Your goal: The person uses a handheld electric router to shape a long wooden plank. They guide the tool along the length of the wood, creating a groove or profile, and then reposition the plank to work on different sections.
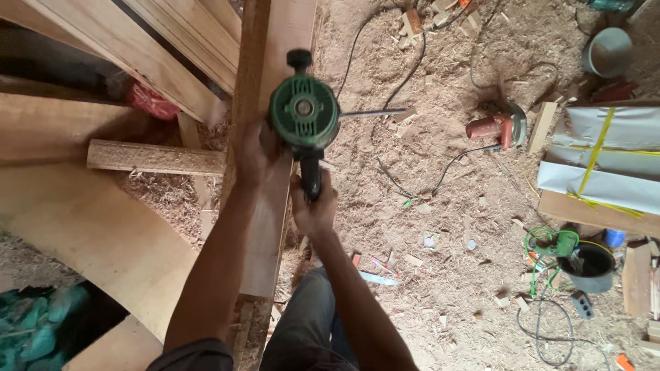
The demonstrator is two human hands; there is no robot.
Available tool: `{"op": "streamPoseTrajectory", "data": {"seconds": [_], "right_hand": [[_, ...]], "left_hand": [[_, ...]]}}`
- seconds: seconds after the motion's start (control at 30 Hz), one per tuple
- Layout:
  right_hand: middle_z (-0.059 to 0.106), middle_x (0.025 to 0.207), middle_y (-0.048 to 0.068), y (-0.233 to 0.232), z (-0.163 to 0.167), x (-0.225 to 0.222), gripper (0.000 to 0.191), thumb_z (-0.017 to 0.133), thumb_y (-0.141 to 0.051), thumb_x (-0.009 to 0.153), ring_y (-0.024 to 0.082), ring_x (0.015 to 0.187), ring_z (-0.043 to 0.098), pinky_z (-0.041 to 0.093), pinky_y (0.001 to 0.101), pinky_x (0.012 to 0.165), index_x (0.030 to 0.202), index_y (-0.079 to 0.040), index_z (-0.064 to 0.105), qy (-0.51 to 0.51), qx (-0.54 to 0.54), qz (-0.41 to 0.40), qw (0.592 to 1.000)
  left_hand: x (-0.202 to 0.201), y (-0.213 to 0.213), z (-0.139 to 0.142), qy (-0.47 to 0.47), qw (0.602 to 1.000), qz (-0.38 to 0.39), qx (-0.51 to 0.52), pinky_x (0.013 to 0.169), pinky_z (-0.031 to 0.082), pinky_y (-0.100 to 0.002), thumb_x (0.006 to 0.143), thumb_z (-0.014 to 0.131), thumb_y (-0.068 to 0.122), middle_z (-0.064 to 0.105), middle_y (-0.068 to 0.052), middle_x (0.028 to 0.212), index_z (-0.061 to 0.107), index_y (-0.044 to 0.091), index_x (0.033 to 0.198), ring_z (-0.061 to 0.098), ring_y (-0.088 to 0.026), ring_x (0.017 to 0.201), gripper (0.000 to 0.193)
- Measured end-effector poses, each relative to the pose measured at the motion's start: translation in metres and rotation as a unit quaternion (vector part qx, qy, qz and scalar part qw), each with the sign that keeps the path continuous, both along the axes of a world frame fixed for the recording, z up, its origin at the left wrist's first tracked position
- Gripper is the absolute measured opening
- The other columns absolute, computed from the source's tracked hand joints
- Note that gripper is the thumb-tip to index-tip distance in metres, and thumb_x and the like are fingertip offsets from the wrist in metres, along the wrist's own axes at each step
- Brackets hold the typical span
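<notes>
Your green power tool point(304, 111) is on the plank point(265, 206).
Left hand point(253, 154) steadies its body, right hand point(314, 206) fingers wrapped round the handle; keep it level along the wood.

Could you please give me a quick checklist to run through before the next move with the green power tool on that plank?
1. Left hand on the green power tool body: ok.
2. Right hand around its black handle: ok.
3. Tool set over the upright plank: ok.
4. Plank clamped: cannot tell.
5. Tool's cord clear of the work: cannot tell.
6. Floor clear: not ok, sawdust, cables and a red power tool lie there.
</notes>
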State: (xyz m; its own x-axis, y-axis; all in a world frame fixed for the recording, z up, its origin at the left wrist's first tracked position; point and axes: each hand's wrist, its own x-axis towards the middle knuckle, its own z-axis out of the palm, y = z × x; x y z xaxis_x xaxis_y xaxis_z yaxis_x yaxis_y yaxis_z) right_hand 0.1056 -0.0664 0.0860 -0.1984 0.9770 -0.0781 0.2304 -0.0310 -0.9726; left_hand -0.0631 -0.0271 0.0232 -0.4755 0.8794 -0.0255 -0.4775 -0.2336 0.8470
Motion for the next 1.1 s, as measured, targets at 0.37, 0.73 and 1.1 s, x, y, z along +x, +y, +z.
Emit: {"op": "streamPoseTrajectory", "data": {"seconds": [0.37, 0.73, 1.1], "right_hand": [[0.063, 0.067, 0.004, -0.127, -0.023, 0.023, 0.019, 0.072, -0.009, 0.082, 0.015, 0.055, 0.063, 0.051, 0.0327, 0.053, 0.095, -0.004, 0.06, 0.027, -0.007, -0.016, 0.999], [0.068, 0.072, 0.009, -0.148, -0.02, 0.01, 0.021, 0.077, -0.011, 0.085, 0.018, 0.056, 0.064, 0.052, 0.0335, 0.053, 0.1, -0.001, 0.066, 0.031, -0.032, -0.066, 0.997], [0.066, 0.069, 0.009, -0.04, 0.004, -0.019, 0.02, 0.072, -0.008, 0.084, 0.013, 0.059, 0.067, 0.054, 0.0315, 0.054, 0.101, -0.001, 0.062, 0.027, 0.051, -0.06, 0.997]], "left_hand": [[0.03, -0.122, -0.016, -0.065, 0.99, 0.023, -0.12, 0.082, 0.053, -0.032, 0.108, 0.06, 0.015, 0.067, -0.007, 0.099, 0.068, 0.002, 0.112, 0.066, -0.017, 0.092, 0.015], [0.056, -0.138, -0.03, 0.134, 0.97, 0.142, -0.142, 0.084, 0.054, -0.029, 0.106, 0.06, 0.021, 0.069, -0.006, 0.1, 0.068, -0.002, 0.114, 0.066, -0.014, 0.093, 0.026], [0.041, -0.033, -0.019, -0.045, 0.993, 0.09, -0.069, 0.085, 0.054, -0.026, 0.106, 0.052, 0.023, 0.069, -0.003, 0.106, 0.063, -0.001, 0.123, 0.066, -0.011, 0.096, 0.032]]}}
